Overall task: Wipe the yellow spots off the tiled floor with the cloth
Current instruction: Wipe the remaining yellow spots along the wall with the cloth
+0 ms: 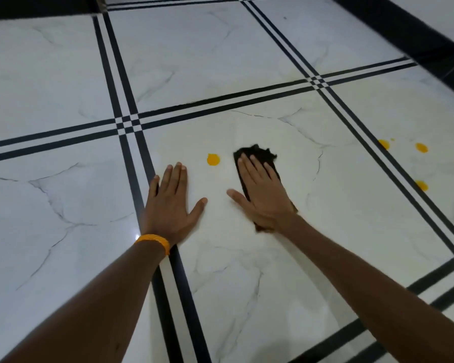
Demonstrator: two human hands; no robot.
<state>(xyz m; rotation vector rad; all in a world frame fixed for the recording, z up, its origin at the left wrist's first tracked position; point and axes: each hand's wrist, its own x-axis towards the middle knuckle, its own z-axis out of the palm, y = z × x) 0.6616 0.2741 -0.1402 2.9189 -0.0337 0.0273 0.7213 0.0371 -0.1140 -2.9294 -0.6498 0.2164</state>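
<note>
A dark cloth [257, 153] lies flat on the white marble-look tiled floor [247, 258]. My right hand [260, 189] presses down on the cloth with fingers spread; the cloth shows beyond the fingertips and behind the wrist. My left hand [171, 197] rests flat and empty on the floor, fingers apart, with a yellow band on its wrist. A round yellow spot [213, 159] sits just left of the cloth, ahead of my left fingertips. Three more yellow spots lie to the right: one on the black stripe [384, 144], one beyond it [421, 147], one nearer [422, 185].
Double black stripes [131, 121] cross the floor between the tiles. A black skirting band [414, 35] runs along the wall at the top right, another along the far top left.
</note>
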